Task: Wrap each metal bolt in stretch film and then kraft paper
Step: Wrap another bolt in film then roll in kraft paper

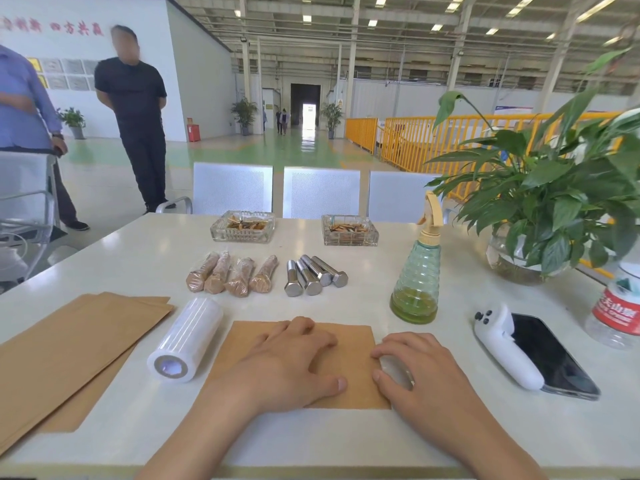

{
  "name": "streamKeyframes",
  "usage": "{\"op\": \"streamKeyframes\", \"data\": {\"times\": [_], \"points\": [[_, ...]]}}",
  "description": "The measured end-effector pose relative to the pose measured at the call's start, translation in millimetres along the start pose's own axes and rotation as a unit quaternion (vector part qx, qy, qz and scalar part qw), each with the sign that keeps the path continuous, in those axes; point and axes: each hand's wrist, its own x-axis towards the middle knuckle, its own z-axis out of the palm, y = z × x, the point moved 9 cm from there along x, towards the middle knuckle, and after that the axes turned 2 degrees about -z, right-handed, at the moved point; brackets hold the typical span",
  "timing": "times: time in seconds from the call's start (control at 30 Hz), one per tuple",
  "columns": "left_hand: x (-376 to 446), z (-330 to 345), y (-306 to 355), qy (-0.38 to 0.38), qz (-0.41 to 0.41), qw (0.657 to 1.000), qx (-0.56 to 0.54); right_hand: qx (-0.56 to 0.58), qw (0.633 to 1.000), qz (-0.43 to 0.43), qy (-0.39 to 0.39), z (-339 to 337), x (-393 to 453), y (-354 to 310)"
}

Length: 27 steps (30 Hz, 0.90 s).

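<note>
On the white tabletop (pixel 138 258), nr the front edge, lies a single kraft paper sheet (pixel 349 344). Left hand (pixel 294 358) rests flat on it, fingers straight & spread, holding nothing. Right hand (pixel 415 365) sits at the sheet's right edge, fingers loosely bent, thumb & fingertips by a shiny film-wrapped bolt (pixel 394 370) mostly hidden under the palm; can't tell if it's actually gripped.

Just left of the sheet: stretch film roll (pixel 185 342) lying on its side, core end facing the camera. Further left, a stack of kraft sheets (pixel 62 344) running off the front-left edge.

Mid-tabletop, a row of 4 wrapped bolts (pixel 232 277), brown paper w/ film outside, heads toward camera. Beside them on the right, 4 bare metal bolts (pixel 315 275), touching each other, heads also toward camera.

Behind: 2 glass ashtrays (pixel 242 226). Right side: green spray bottle (pixel 417 271), white controller (pixel 502 344) against a phone (pixel 550 358), water bottle (pixel 620 306), potted plant (pixel 554 209).
</note>
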Motion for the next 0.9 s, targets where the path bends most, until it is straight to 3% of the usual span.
{"op": "streamKeyframes", "data": {"times": [0.1,0.17,0.23,0.4,0.63,0.9], "points": [[14,-38,-14,0.135,-0.050,0.985,-0.099,0.004,1.000,0.000,0.000,-1,0,-2],[29,-69,-28,0.243,-0.091,0.961,-0.094,0.008,1.000,-0.003,0.011,-4,-1,-3],[48,-86,-35,0.284,-0.118,0.949,-0.061,0.019,0.999,-0.003,0.028,-9,-1,-2],[88,-75,-44,0.202,-0.166,0.965,0.021,0.020,0.999,0.007,0.040,-10,-1,2],[94,-72,-48,0.215,-0.185,0.957,0.054,0.027,0.999,0.014,0.039,-8,1,6],[86,-67,-58,0.175,-0.239,0.951,0.085,0.037,0.998,0.013,0.045,-10,1,7]]}}
